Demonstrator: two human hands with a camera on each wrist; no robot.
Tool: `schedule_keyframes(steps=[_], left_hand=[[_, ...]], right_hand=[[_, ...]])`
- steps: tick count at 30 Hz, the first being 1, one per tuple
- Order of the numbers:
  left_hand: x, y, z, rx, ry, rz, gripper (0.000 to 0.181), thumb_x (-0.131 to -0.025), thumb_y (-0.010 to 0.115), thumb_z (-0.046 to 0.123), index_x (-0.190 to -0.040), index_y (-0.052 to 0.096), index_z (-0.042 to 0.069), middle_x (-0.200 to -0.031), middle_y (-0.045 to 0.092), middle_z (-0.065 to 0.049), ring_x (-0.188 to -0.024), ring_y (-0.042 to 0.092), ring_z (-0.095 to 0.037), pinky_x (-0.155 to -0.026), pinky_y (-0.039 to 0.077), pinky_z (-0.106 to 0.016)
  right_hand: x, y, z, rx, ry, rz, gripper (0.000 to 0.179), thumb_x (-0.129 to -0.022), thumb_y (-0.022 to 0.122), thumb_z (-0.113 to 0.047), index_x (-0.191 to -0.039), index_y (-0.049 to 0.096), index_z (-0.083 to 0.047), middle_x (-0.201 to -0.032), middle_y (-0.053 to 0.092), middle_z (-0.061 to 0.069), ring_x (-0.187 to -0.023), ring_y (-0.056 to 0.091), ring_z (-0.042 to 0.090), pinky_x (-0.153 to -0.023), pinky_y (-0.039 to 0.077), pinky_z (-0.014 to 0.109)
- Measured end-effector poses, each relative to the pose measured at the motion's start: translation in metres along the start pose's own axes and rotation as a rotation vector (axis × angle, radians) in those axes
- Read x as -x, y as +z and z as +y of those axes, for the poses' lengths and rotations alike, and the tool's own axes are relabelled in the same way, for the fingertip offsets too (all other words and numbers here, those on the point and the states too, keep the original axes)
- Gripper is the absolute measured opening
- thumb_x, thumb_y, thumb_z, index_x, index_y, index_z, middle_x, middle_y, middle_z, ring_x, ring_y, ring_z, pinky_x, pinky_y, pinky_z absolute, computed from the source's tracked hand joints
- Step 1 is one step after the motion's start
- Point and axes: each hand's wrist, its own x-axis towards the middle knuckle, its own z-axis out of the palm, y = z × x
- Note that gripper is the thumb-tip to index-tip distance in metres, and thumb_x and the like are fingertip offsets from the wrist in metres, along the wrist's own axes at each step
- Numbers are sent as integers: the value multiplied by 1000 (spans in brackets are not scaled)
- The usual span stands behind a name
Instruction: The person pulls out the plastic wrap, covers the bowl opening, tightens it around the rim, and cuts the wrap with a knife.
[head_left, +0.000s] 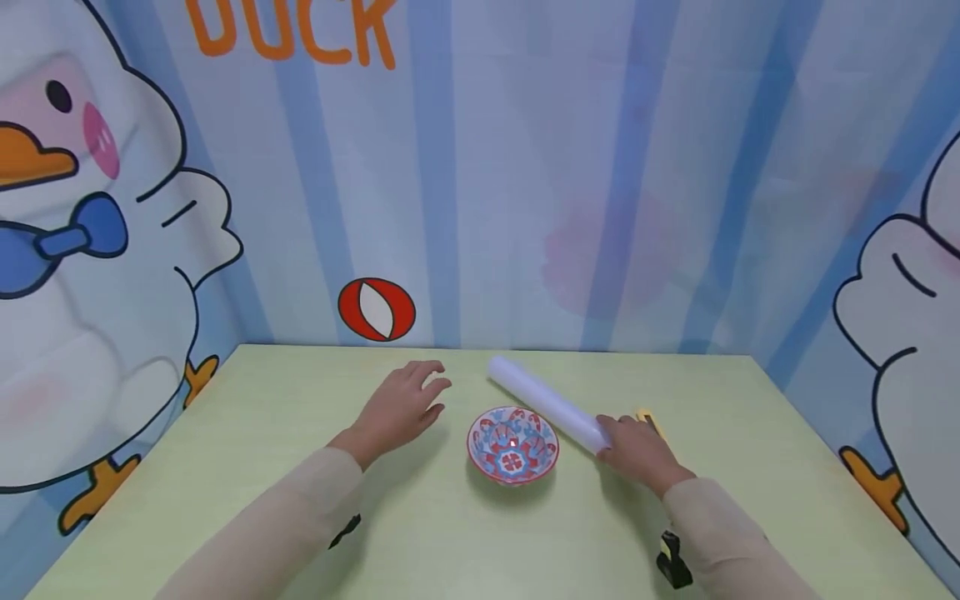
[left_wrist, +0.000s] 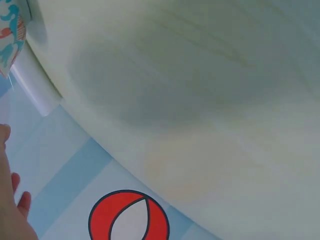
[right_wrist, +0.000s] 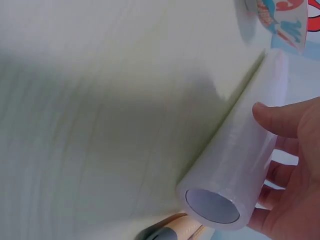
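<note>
A roll of clear plastic wrap [head_left: 551, 403] lies slantwise on the table, its hollow core [right_wrist: 212, 205] showing in the right wrist view. My right hand [head_left: 637, 450] grips its near end, the thumb [right_wrist: 275, 119] over one side and the fingers along the other. To the left of the roll sits a bowl [head_left: 513, 447] with a red, blue and white pattern. My left hand [head_left: 397, 410] hovers left of the bowl, fingers loosely bent and holding nothing; only part of it shows at the edge of the left wrist view.
A yellow-orange utility knife [head_left: 651, 422] lies just beyond my right hand, partly hidden by it. The pale yellow-green table [head_left: 420, 550] ends at a striped blue fabric backdrop [head_left: 495, 208] with cartoon ducks at both sides.
</note>
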Motion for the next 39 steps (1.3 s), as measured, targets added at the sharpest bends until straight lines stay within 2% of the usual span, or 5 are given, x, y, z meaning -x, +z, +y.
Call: schedule_keyframes(steps=[5,10,19,31,39], left_hand=[[-10,1,0,-75,144,-45,41,-82,69,28,-119,54,17,-125,52,-4,-117,49,-21,-97,46,-38],[-17,4,-2,-105,146,-117,42,-84,67,30,-121,53,17,-125,52,-3,-119,48,-20,-100,44,-37],[-31,29,-3,-66,33,-177,56,-82,68,35,-131,46,17,-135,45,-5,-126,42,-23,-103,41,-39],[-54,45,7,143,-151,-341,52,-89,59,35,-134,45,13,-135,50,-6,-127,44,-22,-105,38,-38],[-54,50,10,196,-203,-320,37,-88,60,33,-122,56,18,-116,59,-3,-107,55,-19,-95,47,-35]], right_hand=[[-9,1,5,42,-40,21,51,-82,67,-16,-128,50,0,-112,59,21,-97,57,34,-86,47,49],[-19,-1,11,123,-111,51,47,-80,68,-13,-124,53,-2,-105,62,17,-90,60,32,-82,49,47],[-32,1,9,309,-185,114,41,-83,64,-13,-123,54,-12,-108,66,11,-96,63,29,-89,45,49],[-43,11,4,272,-146,123,41,-87,58,-11,-128,51,-16,-117,63,10,-106,59,30,-97,40,50],[-47,7,-8,292,-105,74,41,-89,55,-9,-129,51,-19,-119,62,10,-106,60,30,-98,40,50]])
